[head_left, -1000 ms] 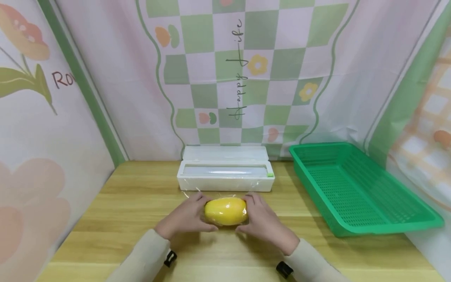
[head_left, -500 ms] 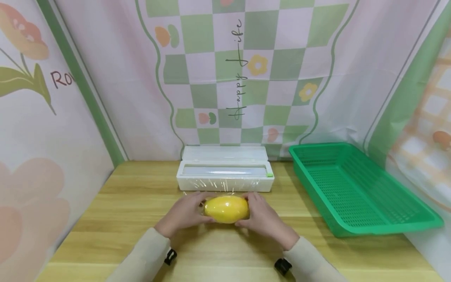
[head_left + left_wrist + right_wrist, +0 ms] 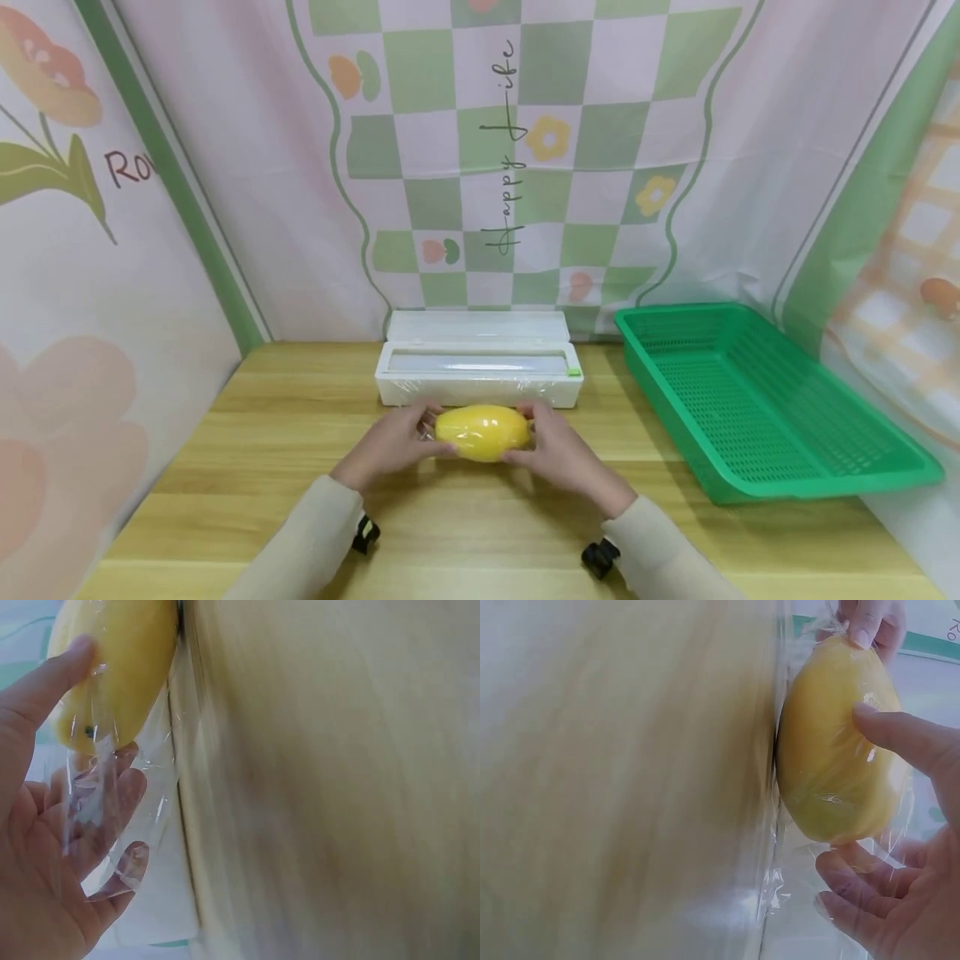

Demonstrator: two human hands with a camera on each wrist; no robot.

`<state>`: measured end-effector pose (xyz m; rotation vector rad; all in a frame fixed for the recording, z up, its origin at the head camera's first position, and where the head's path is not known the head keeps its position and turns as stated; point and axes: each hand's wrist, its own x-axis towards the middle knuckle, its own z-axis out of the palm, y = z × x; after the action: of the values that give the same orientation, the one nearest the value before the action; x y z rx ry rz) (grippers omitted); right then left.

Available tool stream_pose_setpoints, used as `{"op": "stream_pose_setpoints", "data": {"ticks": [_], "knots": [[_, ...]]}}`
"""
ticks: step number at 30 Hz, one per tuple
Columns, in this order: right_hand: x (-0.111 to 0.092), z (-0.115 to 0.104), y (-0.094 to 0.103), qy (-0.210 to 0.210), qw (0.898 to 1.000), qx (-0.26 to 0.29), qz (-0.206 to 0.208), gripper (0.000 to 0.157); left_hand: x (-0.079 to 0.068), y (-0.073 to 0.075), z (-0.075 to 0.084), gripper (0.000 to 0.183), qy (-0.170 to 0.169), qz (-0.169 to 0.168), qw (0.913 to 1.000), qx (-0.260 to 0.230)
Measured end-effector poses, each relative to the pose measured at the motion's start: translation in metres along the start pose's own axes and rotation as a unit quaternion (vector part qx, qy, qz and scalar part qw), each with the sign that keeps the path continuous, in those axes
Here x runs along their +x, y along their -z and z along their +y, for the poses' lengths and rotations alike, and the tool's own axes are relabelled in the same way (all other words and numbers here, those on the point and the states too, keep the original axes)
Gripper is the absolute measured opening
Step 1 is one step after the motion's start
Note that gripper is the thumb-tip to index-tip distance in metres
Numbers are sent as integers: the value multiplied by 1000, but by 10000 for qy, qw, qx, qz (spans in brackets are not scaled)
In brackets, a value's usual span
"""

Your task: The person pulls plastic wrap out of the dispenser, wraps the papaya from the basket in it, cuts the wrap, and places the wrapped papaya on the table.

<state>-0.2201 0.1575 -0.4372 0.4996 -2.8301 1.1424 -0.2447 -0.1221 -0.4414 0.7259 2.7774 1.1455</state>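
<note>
A yellow oval fruit (image 3: 482,432), wrapped in clear cling film (image 3: 96,817), is held between both hands in front of the white box. My left hand (image 3: 395,444) grips its left end, thumb on the near side. Loose film hangs past that end over the left fingers in the left wrist view, where a small dark spot shows on the fruit. My right hand (image 3: 558,450) holds the right end, its thumb pressing the film-covered skin in the right wrist view. Behind the fruit stands the white cling film dispenser (image 3: 480,390), lid raised, with a roll inside.
A green perforated plastic basket (image 3: 720,467) sits on the right of the wooden table (image 3: 247,467). Patterned cloth (image 3: 555,58) hangs behind the table and along both sides. A small green slider (image 3: 573,372) is on the dispenser's right end.
Both hands have lifted the fruit and moved it away from me, closer to the dispenser. The fruit has turned a little between them. The basket and dispenser stay put.
</note>
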Motion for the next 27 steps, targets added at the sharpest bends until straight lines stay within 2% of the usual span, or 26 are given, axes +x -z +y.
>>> {"op": "stream_pose_setpoints", "data": {"ticks": [5, 10, 21, 27], "knots": [[5, 1, 2, -96, 9996, 272, -58, 61, 4, -1, -5, 50, 30, 49, 9995, -318], [11, 2, 4, -167, 9987, 465, -113, 58, 9, -1, -9, 35, 5, -42, 9987, -516], [22, 5, 5, 59, 9983, 551, -179, 56, 21, 2, -15, 36, 0, -244, 9979, -607], [28, 7, 6, 80, 9983, 483, -312, 52, 26, 6, -16, 39, 106, -407, 9972, -617]]}}
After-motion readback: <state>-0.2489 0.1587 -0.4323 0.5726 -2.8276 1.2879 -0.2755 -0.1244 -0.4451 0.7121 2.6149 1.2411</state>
